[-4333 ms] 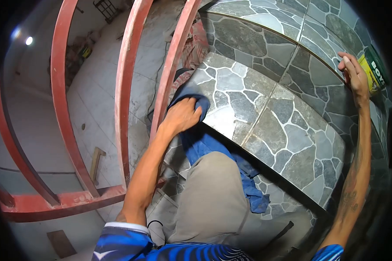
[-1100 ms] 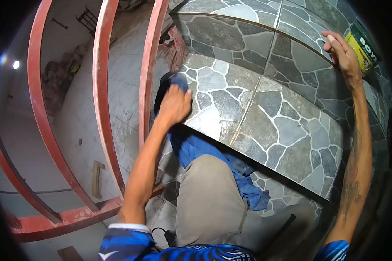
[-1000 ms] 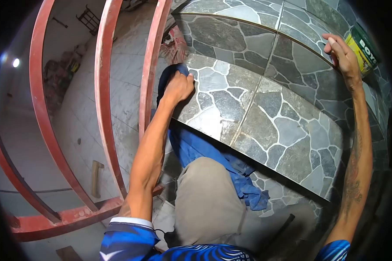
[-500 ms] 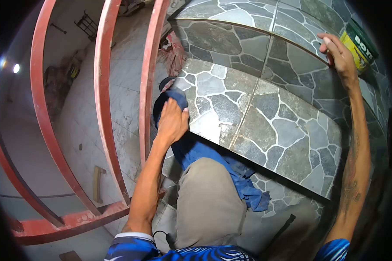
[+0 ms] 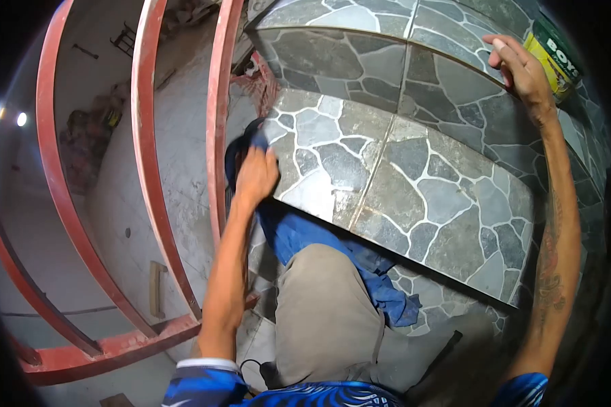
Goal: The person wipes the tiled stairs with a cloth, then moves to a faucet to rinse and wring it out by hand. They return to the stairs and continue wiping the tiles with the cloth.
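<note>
At the left end of the stone-patterned tiled step (image 5: 319,163), my left hand (image 5: 256,176) is closed on a dark blue cloth (image 5: 259,140), bunched under the fingers beside the red bar. Its underside and most of the grip are hidden. A longer blue cloth (image 5: 285,234) hangs below the step's front edge, by my knee (image 5: 326,292). My right hand (image 5: 526,74) is up at the edge of the higher step, fingers loosely bent and apart, nothing visible in them. Just behind it stands a green and yellow can (image 5: 553,57) with "BOYS" lettering.
Red metal railing bars (image 5: 153,136) rise close along the left side of the steps. Beyond them, lower down, lies a dusty floor (image 5: 176,176) with a wooden piece (image 5: 157,288). A reddish crumpled sack (image 5: 261,85) sits at the step's far left corner.
My left hand has moved slightly left with the dark blue cloth, towards the railing, and less cloth shows. The view has shifted a little; my right hand keeps its place near the can.
</note>
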Motion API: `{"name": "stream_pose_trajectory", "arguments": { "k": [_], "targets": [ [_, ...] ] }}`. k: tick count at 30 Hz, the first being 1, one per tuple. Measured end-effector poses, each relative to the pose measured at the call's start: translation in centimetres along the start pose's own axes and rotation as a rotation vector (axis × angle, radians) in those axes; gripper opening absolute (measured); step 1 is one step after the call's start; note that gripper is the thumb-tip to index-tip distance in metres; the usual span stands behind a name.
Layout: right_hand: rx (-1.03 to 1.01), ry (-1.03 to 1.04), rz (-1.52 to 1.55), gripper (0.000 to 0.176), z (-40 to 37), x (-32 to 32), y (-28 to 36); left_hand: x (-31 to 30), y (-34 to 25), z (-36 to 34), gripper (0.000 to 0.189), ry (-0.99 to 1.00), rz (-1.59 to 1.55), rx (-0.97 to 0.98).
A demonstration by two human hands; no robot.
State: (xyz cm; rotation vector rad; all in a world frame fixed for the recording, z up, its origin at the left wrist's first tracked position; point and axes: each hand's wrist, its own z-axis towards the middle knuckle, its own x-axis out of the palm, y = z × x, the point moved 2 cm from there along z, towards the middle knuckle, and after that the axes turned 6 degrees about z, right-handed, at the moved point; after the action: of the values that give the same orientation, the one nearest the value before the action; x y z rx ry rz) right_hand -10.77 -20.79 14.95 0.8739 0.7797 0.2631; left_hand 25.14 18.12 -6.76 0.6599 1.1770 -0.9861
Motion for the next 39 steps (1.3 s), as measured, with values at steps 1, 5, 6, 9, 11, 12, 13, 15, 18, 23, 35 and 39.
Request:
{"name": "stream_pose_trajectory", "arguments": {
  "k": [1, 5, 6, 9, 11, 12, 13, 15, 18, 23, 35, 39],
  "targets": [
    [-0.006, 0.008, -0.009, 0.038, 0.2, -0.1, -0.4, 0.4, 0.9, 1.9, 0.037, 0.001, 0.004, 0.132],
    [-0.003, -0.003, 0.001, 0.039, 0.2, 0.2, -0.1, -1.1, -1.1, 2.6, 0.036, 0.003, 0.046, 0.126],
    [-0.014, -0.012, 0.0, 0.039, 0.2, 0.4, -0.4, -1.4, -1.7, 0.6, 0.036, -0.041, 0.012, 0.071],
    [-0.011, -0.04, -0.04, 0.038, -0.1, -0.2, -0.4, -0.7, -1.3, 1.7, 0.035, -0.011, 0.011, 0.153],
    [-0.003, -0.015, -0.065, 0.037, 0.0, 0.1, 0.1, -0.9, -0.8, 4.8, 0.03, 0.028, 0.13, 0.363],
    [-0.005, -0.018, -0.061, 0.037, 0.1, -0.1, 0.1, -1.1, -1.1, 6.0, 0.028, -0.035, 0.103, 0.348],
    [-0.004, -0.017, -0.056, 0.037, 0.1, -0.2, 0.0, -1.0, -1.4, 5.7, 0.029, -0.017, 0.116, 0.32],
    [-0.013, -0.013, -0.036, 0.037, 0.2, 0.1, -0.3, -2.1, -1.8, 2.8, 0.034, 0.013, 0.048, 0.174],
    [-0.024, -0.042, -0.024, 0.037, -0.3, 0.1, -0.4, -3.3, -3.0, -0.8, 0.043, -0.264, 0.061, 0.183],
    [-0.015, -0.021, -0.049, 0.036, 0.0, -0.1, 0.0, 0.0, -0.5, 6.0, 0.034, -0.081, 0.279, 0.479],
    [0.012, -0.013, -0.007, 0.037, 0.0, 0.0, 0.2, -1.2, -1.5, 5.6, 0.043, 0.193, 0.155, 0.201],
    [0.007, -0.007, 0.067, 0.039, 0.0, 0.0, 0.2, -2.9, -1.7, -0.9, 0.039, 0.121, 0.072, 0.039]
  ]
}}
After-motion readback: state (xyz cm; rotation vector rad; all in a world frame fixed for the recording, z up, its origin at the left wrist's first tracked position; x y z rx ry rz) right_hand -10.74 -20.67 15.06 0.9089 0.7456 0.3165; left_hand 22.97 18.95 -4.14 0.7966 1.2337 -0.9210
